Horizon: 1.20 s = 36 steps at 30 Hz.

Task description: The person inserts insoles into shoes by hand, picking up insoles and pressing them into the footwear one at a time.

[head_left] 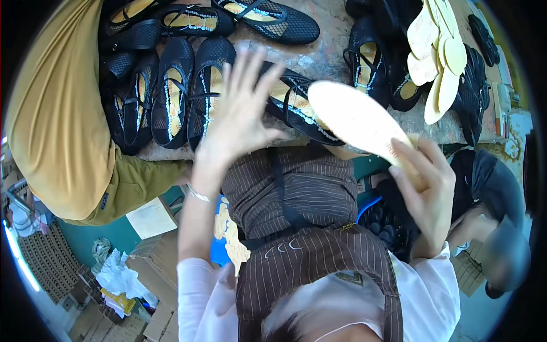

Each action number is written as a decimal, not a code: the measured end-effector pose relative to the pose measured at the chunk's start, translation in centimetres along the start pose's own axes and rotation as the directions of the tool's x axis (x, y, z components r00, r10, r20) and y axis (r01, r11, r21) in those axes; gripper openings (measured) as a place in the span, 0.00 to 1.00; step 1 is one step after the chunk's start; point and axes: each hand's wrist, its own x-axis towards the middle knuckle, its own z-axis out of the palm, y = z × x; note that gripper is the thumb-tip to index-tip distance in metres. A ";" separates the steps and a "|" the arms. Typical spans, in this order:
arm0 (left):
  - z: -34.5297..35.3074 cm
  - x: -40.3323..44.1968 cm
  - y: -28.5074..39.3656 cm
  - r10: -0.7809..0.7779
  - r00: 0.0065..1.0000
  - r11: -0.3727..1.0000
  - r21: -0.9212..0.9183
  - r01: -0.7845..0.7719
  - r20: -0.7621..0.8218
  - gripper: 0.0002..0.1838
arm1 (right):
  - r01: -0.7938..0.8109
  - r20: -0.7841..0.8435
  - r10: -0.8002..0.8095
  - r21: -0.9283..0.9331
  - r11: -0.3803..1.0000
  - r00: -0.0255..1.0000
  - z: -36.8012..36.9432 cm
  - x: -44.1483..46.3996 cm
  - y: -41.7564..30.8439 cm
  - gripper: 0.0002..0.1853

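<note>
My right hand (424, 182) grips the heel end of a pale insole (359, 117), fingers on one side and thumb on the other. The insole's far end overlaps a black mesh shoe (299, 105) lying on the worktable (333, 57). My left hand (239, 108) is raised with fingers spread, slightly blurred, holding nothing. It hovers over or beside a black mesh shoe (213, 54), partly covering it; contact cannot be made out. Next to that stands another mesh shoe (171, 102) with a strap and a tan inside.
More black shoes (279, 25) crowd the table's left and far side. A stack of pale insoles (441, 57) lies at the right, beside further shoes (367, 62). A person in mustard clothing (62, 114) is close at left; another person (501, 228) is at right. Cardboard boxes (154, 268) stand below.
</note>
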 end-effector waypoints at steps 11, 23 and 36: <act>1.5 -4.7 0.9 -0.243 0.968 0.964 0.127 0.233 0.064 0.55 | 0.349 0.092 -0.349 0.016 0.937 0.933 8.5 4.8 -0.9 0.18; 0.6 -4.8 -7.3 -0.194 0.981 0.979 0.064 0.194 -0.009 0.49 | 0.396 0.110 -0.397 0.033 0.918 0.911 13.5 8.0 -2.4 0.22; -0.8 -5.1 -6.3 -0.217 0.974 0.976 0.006 0.217 0.058 0.52 | 0.447 0.158 -0.437 -0.033 0.894 0.885 15.8 10.7 -3.1 0.15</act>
